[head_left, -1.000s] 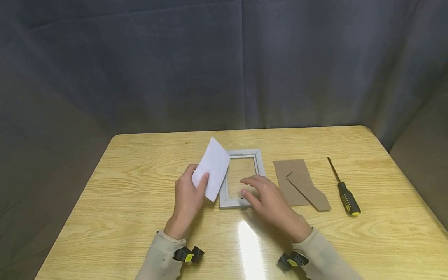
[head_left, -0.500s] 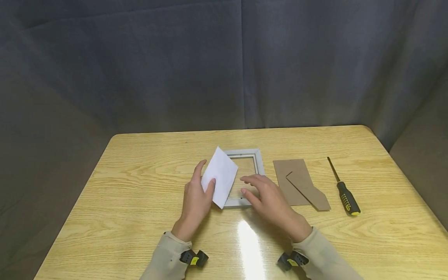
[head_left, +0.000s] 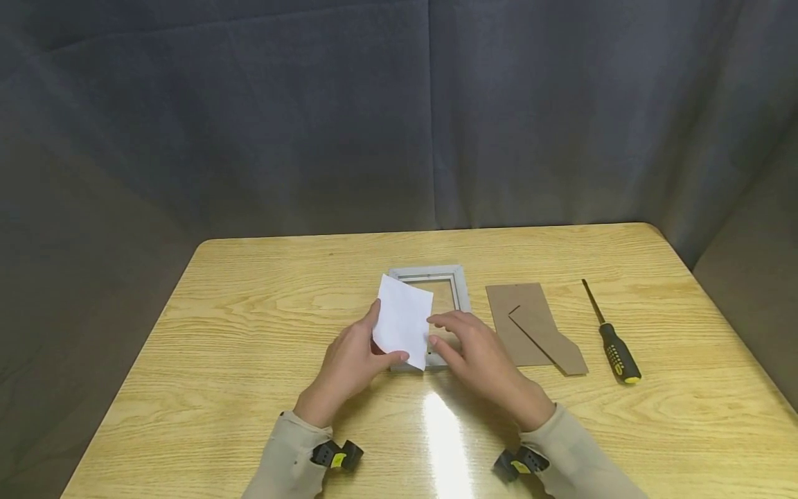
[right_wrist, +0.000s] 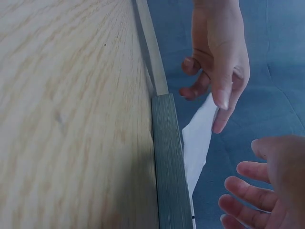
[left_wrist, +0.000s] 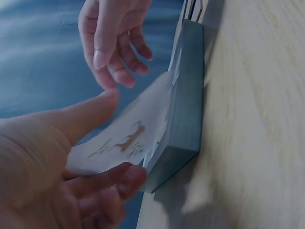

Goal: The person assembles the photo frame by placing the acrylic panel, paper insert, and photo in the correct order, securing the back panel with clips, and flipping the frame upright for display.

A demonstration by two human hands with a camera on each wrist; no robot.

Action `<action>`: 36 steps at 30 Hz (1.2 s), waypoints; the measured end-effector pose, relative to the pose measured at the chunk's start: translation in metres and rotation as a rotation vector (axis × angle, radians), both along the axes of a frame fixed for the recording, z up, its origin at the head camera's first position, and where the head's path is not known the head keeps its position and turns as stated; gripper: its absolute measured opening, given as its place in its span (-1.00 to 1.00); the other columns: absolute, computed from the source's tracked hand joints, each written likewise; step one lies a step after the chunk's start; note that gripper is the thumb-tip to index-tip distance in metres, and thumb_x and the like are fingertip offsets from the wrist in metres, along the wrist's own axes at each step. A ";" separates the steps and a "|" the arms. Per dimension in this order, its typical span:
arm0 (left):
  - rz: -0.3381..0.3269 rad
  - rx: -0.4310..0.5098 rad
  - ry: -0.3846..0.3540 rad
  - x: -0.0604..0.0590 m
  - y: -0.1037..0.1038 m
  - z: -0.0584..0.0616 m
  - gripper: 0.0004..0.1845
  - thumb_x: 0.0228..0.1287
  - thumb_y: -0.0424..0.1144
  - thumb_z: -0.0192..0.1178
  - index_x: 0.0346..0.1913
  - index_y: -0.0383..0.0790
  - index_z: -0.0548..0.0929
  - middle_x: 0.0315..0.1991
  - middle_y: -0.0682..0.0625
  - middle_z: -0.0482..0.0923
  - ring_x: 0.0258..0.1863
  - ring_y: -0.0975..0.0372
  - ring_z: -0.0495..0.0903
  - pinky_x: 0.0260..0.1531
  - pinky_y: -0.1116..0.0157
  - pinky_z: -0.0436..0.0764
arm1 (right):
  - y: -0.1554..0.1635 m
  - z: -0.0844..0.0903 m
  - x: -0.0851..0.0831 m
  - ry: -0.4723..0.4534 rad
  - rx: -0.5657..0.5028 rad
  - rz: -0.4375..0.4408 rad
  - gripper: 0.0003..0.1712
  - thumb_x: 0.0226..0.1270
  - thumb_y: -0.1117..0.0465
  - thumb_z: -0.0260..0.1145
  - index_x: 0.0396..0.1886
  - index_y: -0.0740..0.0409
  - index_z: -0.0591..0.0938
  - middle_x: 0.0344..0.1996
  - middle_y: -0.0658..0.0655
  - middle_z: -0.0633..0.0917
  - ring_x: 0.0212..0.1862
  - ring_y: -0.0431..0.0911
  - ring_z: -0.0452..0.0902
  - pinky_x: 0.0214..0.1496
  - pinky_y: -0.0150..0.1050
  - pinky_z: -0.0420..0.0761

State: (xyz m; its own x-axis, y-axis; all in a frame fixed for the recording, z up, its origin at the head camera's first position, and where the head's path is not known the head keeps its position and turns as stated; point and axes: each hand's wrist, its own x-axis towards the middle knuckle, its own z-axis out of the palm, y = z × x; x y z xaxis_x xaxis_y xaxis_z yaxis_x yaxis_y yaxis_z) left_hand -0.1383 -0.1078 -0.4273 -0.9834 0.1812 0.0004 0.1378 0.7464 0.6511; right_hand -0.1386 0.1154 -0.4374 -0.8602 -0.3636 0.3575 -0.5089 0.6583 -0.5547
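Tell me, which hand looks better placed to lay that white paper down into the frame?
Probably the left hand: it already pinches the white paper and holds it tilted over the grey frame. The right hand hovers open beside the paper, over the frame's near edge, better suited to steadying or guiding.

Staged recording booth: bare wooden table point(head_left: 249, 360) before grey curtain point(head_left: 399, 118).

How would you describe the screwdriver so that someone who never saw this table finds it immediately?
Start at the wooden table and go to its right side, past the brown backing board. The screwdriver lies there alone, touched by neither hand. It is the only tool: a thin metal shaft and a black handle with yellow end.
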 end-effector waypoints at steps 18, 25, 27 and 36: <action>-0.011 -0.096 0.149 0.002 0.005 -0.011 -0.12 0.07 0.03 0.51 0.43 -0.27 0.45 0.07 -0.13 0.68 -0.04 0.06 0.68 -0.15 0.09 0.70 | 0.002 0.000 0.000 -0.004 -0.002 -0.002 -0.68 0.42 0.13 0.35 0.07 0.18 0.70 0.04 0.13 0.76 0.16 0.06 0.65 0.24 0.04 0.62; -0.007 -0.152 0.211 0.004 0.009 -0.016 -0.22 0.03 0.02 0.54 0.33 -0.21 0.57 0.29 -0.18 0.47 0.22 0.00 0.52 -0.04 0.03 0.68 | 0.001 0.002 0.000 -0.007 0.004 -0.006 -0.68 0.43 0.12 0.33 0.07 0.17 0.70 0.05 0.12 0.75 0.18 0.06 0.64 0.27 0.04 0.61; -0.009 -0.164 0.218 0.004 0.009 -0.017 -0.21 0.01 0.02 0.55 0.32 -0.22 0.58 0.29 -0.19 0.45 0.22 -0.01 0.49 -0.03 0.05 0.66 | 0.000 0.002 0.000 -0.010 0.003 -0.006 -0.68 0.43 0.12 0.34 0.06 0.17 0.70 0.05 0.13 0.75 0.18 0.06 0.64 0.27 0.04 0.61; -0.085 -0.222 0.221 0.003 0.004 -0.017 -0.13 0.10 -0.05 0.54 0.41 -0.38 0.44 0.32 -0.25 0.48 0.27 -0.07 0.47 0.22 0.02 0.57 | 0.001 0.003 0.000 0.007 -0.004 -0.007 -0.69 0.42 0.14 0.35 0.05 0.18 0.71 0.02 0.13 0.76 0.16 0.05 0.66 0.25 0.02 0.62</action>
State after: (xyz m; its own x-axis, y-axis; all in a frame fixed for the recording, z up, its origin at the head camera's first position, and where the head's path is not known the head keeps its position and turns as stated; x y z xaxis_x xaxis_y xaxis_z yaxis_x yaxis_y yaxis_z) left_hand -0.1351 -0.1038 -0.4440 -0.9451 0.2827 0.1637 0.3261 0.8463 0.4211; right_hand -0.1384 0.1164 -0.4348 -0.8604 -0.3560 0.3647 -0.5078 0.6599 -0.5538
